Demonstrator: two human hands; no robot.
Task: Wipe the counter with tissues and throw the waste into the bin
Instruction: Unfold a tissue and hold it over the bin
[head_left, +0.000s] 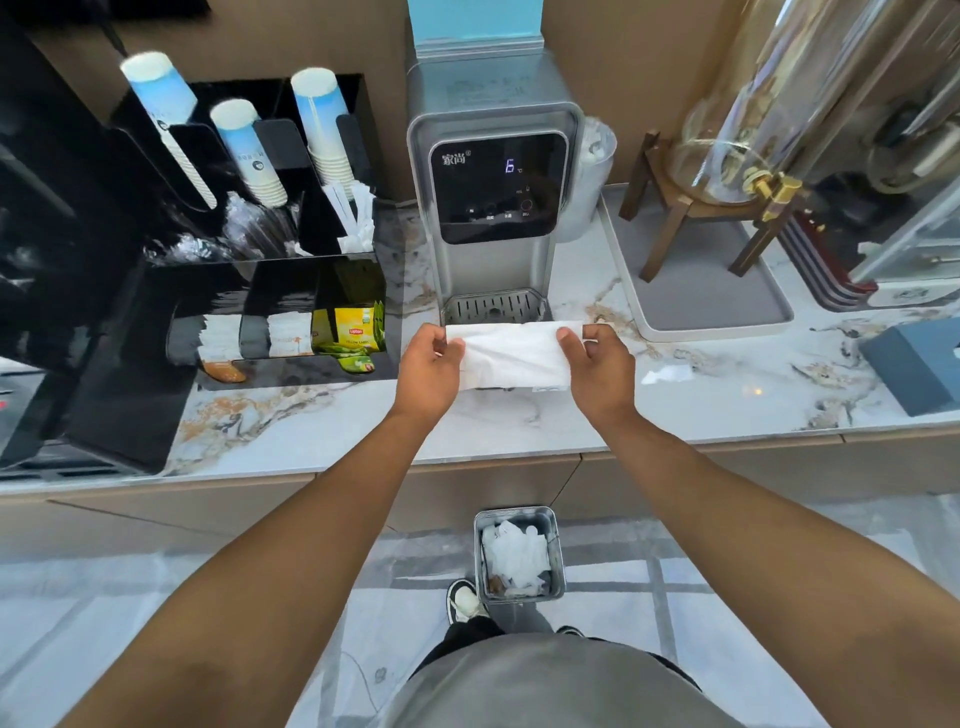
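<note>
A white tissue (511, 356) is stretched flat between both hands, just above the marble counter (701, 400) in front of the water dispenser. My left hand (428, 371) pinches its left edge and my right hand (597, 364) pinches its right edge. A small scrap of white tissue (662, 375) lies on the counter to the right of my right hand. On the floor below the counter edge stands a square metal bin (557, 558) with crumpled white tissues inside.
A grey water dispenser (493, 192) with a drip tray stands right behind the tissue. A black organiser (130, 364) with paper cups and tea bags fills the left. A grey tray (727, 306) with a glass drink dispenser sits at right, and a blue tissue box (914, 364) at far right.
</note>
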